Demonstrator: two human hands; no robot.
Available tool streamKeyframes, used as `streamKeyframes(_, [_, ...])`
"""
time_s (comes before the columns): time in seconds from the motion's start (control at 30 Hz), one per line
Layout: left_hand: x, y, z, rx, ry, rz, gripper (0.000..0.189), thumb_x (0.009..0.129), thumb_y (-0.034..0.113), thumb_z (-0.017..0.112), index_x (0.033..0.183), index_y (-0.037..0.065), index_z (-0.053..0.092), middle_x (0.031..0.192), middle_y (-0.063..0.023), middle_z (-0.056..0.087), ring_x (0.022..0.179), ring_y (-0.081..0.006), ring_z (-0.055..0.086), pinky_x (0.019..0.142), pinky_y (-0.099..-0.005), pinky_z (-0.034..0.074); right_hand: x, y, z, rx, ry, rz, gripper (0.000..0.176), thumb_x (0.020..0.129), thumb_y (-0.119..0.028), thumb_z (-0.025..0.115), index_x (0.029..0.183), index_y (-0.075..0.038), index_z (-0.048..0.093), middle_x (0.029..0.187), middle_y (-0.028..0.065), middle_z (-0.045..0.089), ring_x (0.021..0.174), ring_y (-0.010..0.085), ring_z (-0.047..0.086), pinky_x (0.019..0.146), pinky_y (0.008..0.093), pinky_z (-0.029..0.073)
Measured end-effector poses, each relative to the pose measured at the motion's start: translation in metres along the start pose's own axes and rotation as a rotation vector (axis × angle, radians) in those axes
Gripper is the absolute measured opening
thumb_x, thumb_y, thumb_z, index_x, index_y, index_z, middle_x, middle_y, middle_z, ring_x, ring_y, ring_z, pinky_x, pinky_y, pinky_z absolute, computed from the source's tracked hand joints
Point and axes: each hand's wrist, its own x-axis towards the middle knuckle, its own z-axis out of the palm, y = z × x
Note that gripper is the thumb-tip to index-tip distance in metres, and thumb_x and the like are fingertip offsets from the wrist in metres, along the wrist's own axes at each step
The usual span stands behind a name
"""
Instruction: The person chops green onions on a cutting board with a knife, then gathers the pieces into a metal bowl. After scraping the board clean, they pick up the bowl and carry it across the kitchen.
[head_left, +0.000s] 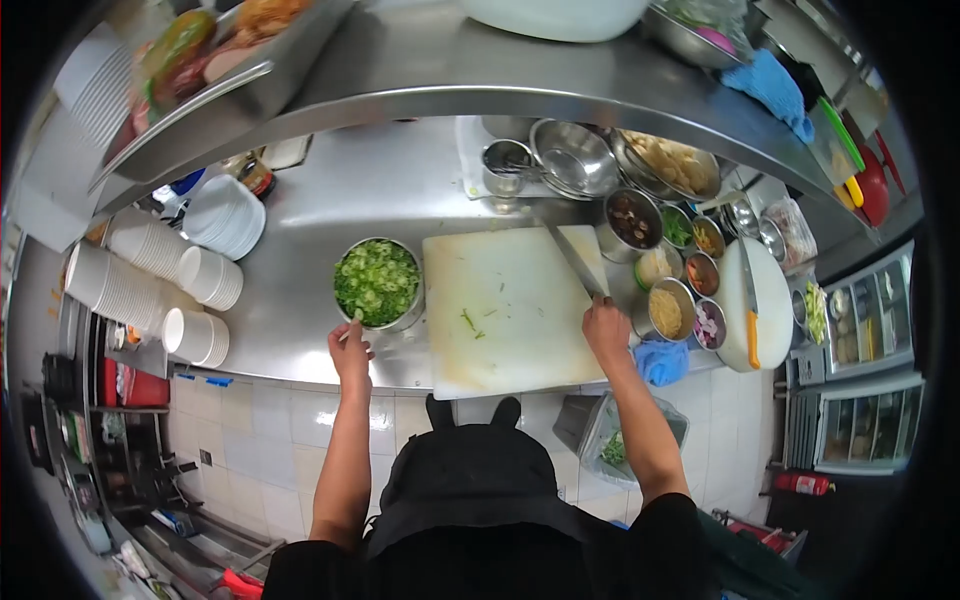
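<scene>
Chopped greens (376, 282) fill a round metal container on the steel counter. At its lower rim is my left hand (350, 352), fingers partly spread; a small pale piece shows at its fingertips, too small to tell whether it is held. My right hand (606, 328) is closed around the handle of a large knife (573, 262), whose blade points away over the right edge of a white cutting board (500, 350). A few green scraps (472, 322) lie on the board. Beside the blade, a pale triangular piece (582, 245) rests near the board's far right corner.
Bowls of ingredients, such as a shredded yellow one (665, 312), stand right of the board, by a blue cloth (660, 362). Farther right, an orange-handled knife (752, 335) lies on a round white board (735, 300). White cups (195, 336) stand left; a steel shelf (420, 75) spans the back.
</scene>
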Motion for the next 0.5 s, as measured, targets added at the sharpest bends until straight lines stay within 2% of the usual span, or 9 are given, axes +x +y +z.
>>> streamKeyframes(0.07, [0.013, 0.011, 0.002, -0.012, -0.034, -0.223, 0.036, 0.086, 0.027, 0.068, 0.108, 0.007, 0.048, 0.092, -0.0078, 0.059, 0.069, -0.0178, 0.06, 0.056, -0.0303, 0.051, 0.0, -0.017, 0.02, 0.019, 0.027, -0.086, 0.021, 0.081, -0.009, 0.057, 0.1, 0.001, 0.059, 0.082, 0.0182, 0.066, 0.065, 0.0358, 0.067, 0.058, 0.0438, 0.056])
streamKeyframes(0.1, [0.019, 0.011, 0.001, -0.019, -0.014, -0.23, 0.036, 0.086, 0.027, 0.068, 0.108, 0.007, 0.048, 0.092, -0.0078, 0.059, 0.069, -0.0178, 0.06, 0.056, -0.0303, 0.051, -0.005, -0.027, 0.029, 0.051, 0.0, -0.147, 0.024, 0.08, -0.009, 0.057, 0.101, 0.001, 0.059, 0.083, 0.0179, 0.066, 0.065, 0.0353, 0.067, 0.058, 0.0435, 0.056])
streamKeyframes(0.17, [0.033, 0.006, 0.004, -0.072, -0.067, -0.206, 0.025, 0.084, 0.016, 0.066, 0.096, 0.007, 0.045, 0.076, -0.0086, 0.058, 0.056, -0.0176, 0.06, 0.044, -0.0292, 0.045, -0.027, -0.048, 0.033, 0.109, -0.026, -0.272, 0.028, 0.079, -0.009, 0.057, 0.105, 0.002, 0.058, 0.082, 0.0174, 0.066, 0.066, 0.0342, 0.068, 0.058, 0.0431, 0.056])
streamKeyframes(0.2, [0.039, 0.004, 0.005, -0.084, -0.061, -0.204, 0.025, 0.084, 0.016, 0.066, 0.096, 0.007, 0.045, 0.076, -0.0086, 0.058, 0.056, -0.0176, 0.06, 0.044, -0.0292, 0.045, -0.038, -0.06, 0.027, 0.137, -0.017, -0.341, 0.031, 0.079, -0.009, 0.058, 0.107, 0.002, 0.058, 0.081, 0.0171, 0.066, 0.066, 0.0336, 0.068, 0.058, 0.0429, 0.056])
streamKeyframes(0.27, [0.046, 0.0, 0.003, -0.067, -0.147, -0.177, 0.018, 0.082, 0.008, 0.06, 0.088, 0.007, 0.043, 0.069, -0.0114, 0.059, 0.046, -0.0193, 0.058, 0.041, -0.0305, 0.045, -0.043, -0.072, 0.003, 0.192, -0.073, -0.36, 0.029, 0.079, -0.011, 0.058, 0.106, -0.001, 0.06, 0.081, 0.0158, 0.066, 0.066, 0.0333, 0.067, 0.059, 0.043, 0.056])
streamKeyframes(0.37, [0.05, 0.004, -0.002, -0.131, -0.175, -0.153, 0.014, 0.08, 0.002, 0.057, 0.085, 0.005, 0.044, 0.071, -0.0134, 0.06, 0.047, -0.0192, 0.058, 0.04, -0.0301, 0.049, -0.039, -0.074, -0.019, 0.244, -0.127, -0.296, 0.02, 0.079, -0.012, 0.06, 0.096, -0.006, 0.066, 0.083, 0.0139, 0.066, 0.068, 0.034, 0.066, 0.063, 0.0435, 0.056])
streamKeyframes(0.5, [0.062, 0.004, -0.017, -0.137, -0.187, -0.137, 0.015, 0.08, -0.002, 0.056, 0.084, 0.004, 0.043, 0.072, -0.0139, 0.061, 0.047, -0.0196, 0.059, 0.038, -0.0287, 0.051, 0.027, -0.076, -0.013, 0.175, -0.055, -0.357, 0.019, 0.078, -0.012, 0.061, 0.096, -0.005, 0.066, 0.083, 0.014, 0.067, 0.071, 0.0342, 0.066, 0.066, 0.0434, 0.055])
